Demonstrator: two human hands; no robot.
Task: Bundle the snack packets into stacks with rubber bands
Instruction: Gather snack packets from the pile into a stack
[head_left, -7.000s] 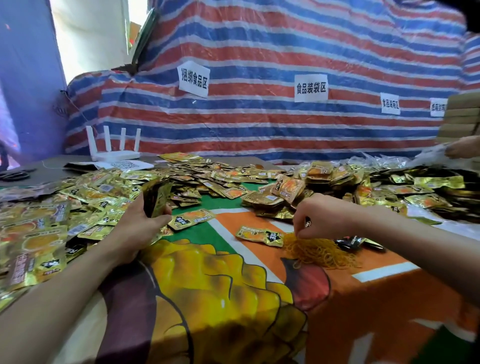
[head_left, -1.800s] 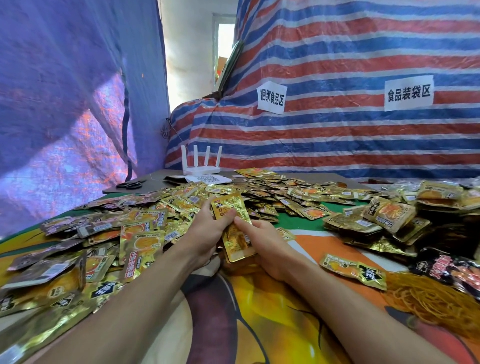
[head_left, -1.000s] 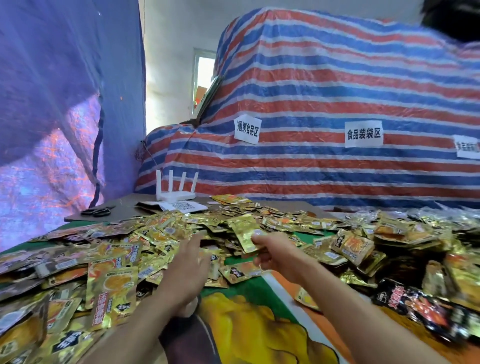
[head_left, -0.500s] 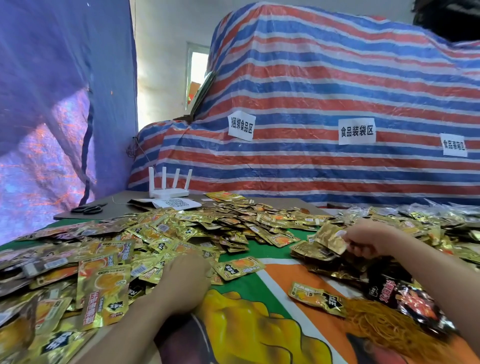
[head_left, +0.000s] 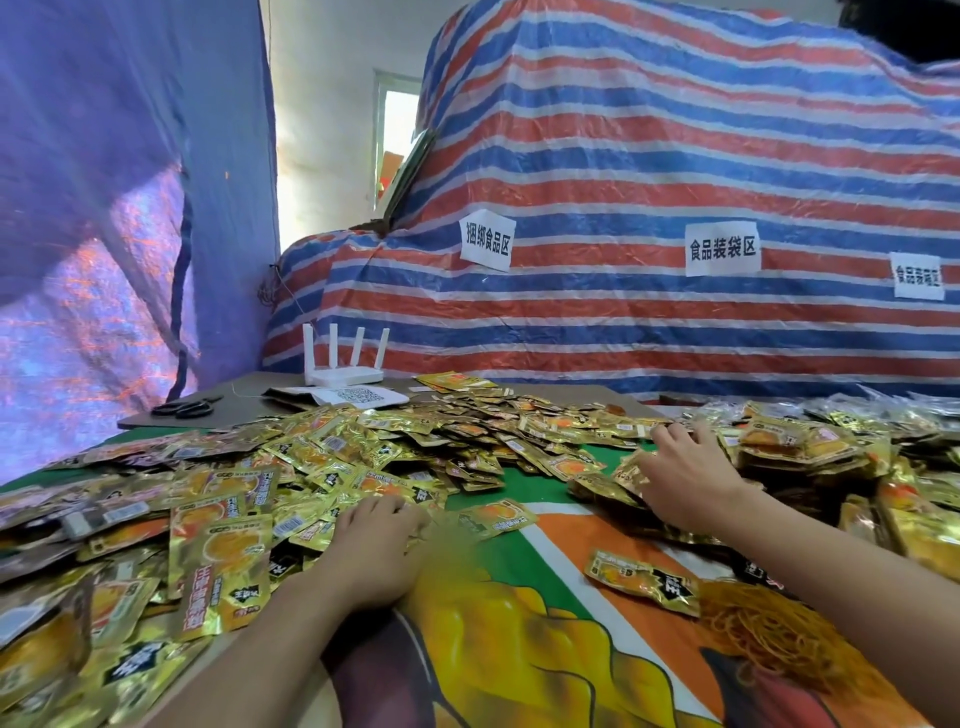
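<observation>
Gold foil snack packets (head_left: 395, 447) are dumped all over the worktop (head_left: 519, 649), thickest on the left and toward the back, with another heap on the right. The left hand (head_left: 374, 545) rests palm-down on the near edge of the left heap, fingers loose, not gripping anything. The right hand (head_left: 680, 478) is spread flat on packets at the edge of the right heap. One stray packet (head_left: 644, 577) lies just beside a tangle of orange rubber bands (head_left: 769, 634). Way back there's a white router (head_left: 343, 364), scissors (head_left: 184, 408) and a striped tarp (head_left: 675, 156).
</observation>
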